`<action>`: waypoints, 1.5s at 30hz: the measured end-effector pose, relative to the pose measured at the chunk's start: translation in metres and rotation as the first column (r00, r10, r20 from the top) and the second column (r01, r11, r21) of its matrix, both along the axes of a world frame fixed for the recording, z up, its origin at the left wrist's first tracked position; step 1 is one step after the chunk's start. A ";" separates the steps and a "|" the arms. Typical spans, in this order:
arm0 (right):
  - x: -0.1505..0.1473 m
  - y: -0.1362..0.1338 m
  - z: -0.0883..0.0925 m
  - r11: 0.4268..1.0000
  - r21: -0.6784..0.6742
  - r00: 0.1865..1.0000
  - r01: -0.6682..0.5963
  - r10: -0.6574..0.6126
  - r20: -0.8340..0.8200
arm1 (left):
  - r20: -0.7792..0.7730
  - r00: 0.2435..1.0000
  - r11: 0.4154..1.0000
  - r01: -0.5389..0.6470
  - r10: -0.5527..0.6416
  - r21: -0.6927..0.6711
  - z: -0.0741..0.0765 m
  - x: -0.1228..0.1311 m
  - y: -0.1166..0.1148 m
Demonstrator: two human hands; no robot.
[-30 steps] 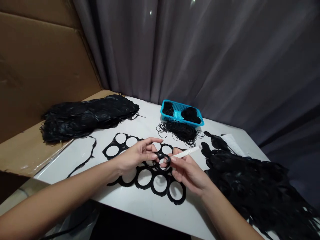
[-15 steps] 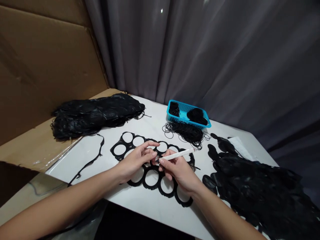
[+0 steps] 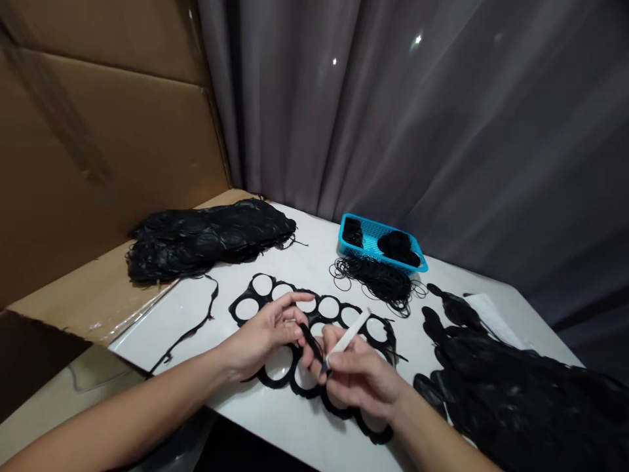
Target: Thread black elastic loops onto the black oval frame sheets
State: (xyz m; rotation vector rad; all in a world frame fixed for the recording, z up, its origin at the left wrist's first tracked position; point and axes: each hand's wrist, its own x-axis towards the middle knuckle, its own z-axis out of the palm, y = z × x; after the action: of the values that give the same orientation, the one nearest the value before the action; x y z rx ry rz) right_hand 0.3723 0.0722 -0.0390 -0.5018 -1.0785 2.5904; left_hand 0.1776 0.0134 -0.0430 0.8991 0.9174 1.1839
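Observation:
A black rubber sheet (image 3: 244, 308) with rows of round holes lies flat on the white table under both hands. Between my hands runs a short dark rubber strip (image 3: 311, 341). My left hand (image 3: 268, 334) pinches its upper end between thumb and a finger, with the index finger stretched out over the sheet. My right hand (image 3: 361, 370) grips a slim white pen-like tool (image 3: 350, 335), tilted up to the right, its lower tip by the strip's lower end. My right fingers hide part of that tip and of the sheet.
A blue basket (image 3: 423, 267) holding black rings stands at the back, with a pile of thin black rings (image 3: 378, 280) before it. Black sheets (image 3: 211, 239) are stacked back left; black discs (image 3: 521, 400) heap up on the right. A cardboard box (image 3: 108, 144) stands left.
My right hand has drawn down and away from my left, and the tool has steepened. A dark strip now shows between the hands. The whole view has shifted, moving the table lower and rightward.

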 end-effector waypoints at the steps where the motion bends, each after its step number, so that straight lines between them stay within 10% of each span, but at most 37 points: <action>1: -0.003 -0.002 -0.003 0.997 -0.031 0.998 -0.067 0.067 -0.020 | 0.000 1.000 1.000 0.014 -0.014 -0.001 -0.002 -0.001 -0.004; 5: -0.027 0.001 -0.012 0.997 -0.062 0.999 -0.046 0.046 0.010 | -0.390 0.915 0.989 -0.050 0.101 0.141 -0.006 -0.023 -0.022; 10: -0.074 0.025 -0.016 0.962 0.188 0.972 0.200 -0.219 0.087 | -0.836 0.189 0.853 -0.012 0.515 0.522 -0.012 -0.081 -0.048; 13: -0.103 0.030 -0.021 0.868 0.476 0.960 0.144 -0.239 0.144 | -0.829 -0.040 0.826 0.132 0.557 0.549 -0.029 -0.100 -0.062; 20: -0.131 0.013 -0.035 0.482 0.869 0.925 -0.115 -0.268 0.271 | -0.831 -0.099 0.826 0.218 0.548 0.519 -0.054 -0.097 -0.079; 33: -0.133 0.011 -0.043 0.304 0.944 0.934 -0.127 -0.284 0.217 | -0.853 -0.082 0.839 0.250 0.515 0.482 -0.051 -0.098 -0.078; 35: -0.131 0.006 -0.044 0.160 0.979 0.949 -0.129 -0.267 0.169 | -0.855 -0.076 0.841 0.249 0.512 0.481 -0.051 -0.097 -0.077; 40: -0.131 0.005 -0.043 -0.441 0.881 0.980 -0.173 -0.167 0.109 | -0.850 -0.075 0.835 0.249 0.521 0.491 -0.050 -0.097 -0.075; 42: -0.131 0.023 -0.036 -0.439 0.885 0.963 -0.155 -0.266 0.037 | -0.855 -0.068 0.838 0.251 0.514 0.484 -0.049 -0.097 -0.074; 45: -0.120 0.067 -0.019 -0.261 0.962 0.827 -0.082 -0.557 -0.080 | -0.863 -0.058 0.843 0.255 0.502 0.474 -0.050 -0.098 -0.074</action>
State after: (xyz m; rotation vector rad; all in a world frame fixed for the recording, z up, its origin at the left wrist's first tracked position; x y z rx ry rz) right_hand 0.2522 0.1395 -0.0584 -0.6649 -2.3515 0.4193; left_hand 0.0800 -0.0606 -0.0935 2.4262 1.9961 0.6872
